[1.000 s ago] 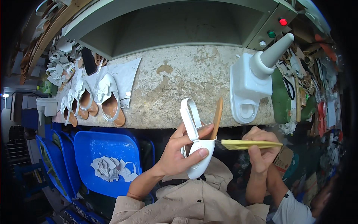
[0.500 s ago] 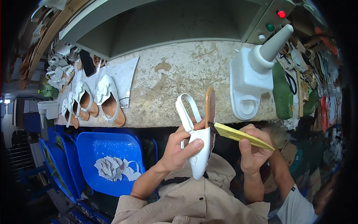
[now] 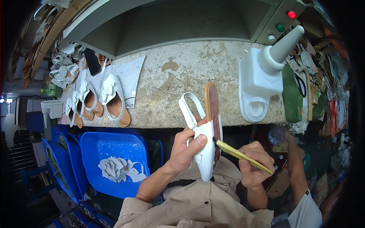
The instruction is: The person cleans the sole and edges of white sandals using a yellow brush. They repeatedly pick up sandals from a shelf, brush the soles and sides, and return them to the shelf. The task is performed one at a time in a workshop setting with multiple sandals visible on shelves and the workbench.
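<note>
In the head view, at the near edge of the workbench [image 3: 178, 95], my left hand [image 3: 186, 150] grips a white sandal [image 3: 204, 161] by its upper, toe toward me, heel toward the bench. A second ago its sole showed edge-on; now it is turned to bare the brown, textured underside [image 3: 215, 102]. My right hand [image 3: 256, 163] pinches a yellow-handled brush [image 3: 239, 154], its handle, nearly level then, now slanting. Its dark bristles reach the sole's rim; contact is hard to confirm. The turn, I judge, opens the underside to the brush. Along the bench's left end, a row of white sandals [image 3: 110, 89] holds its place.
</note>
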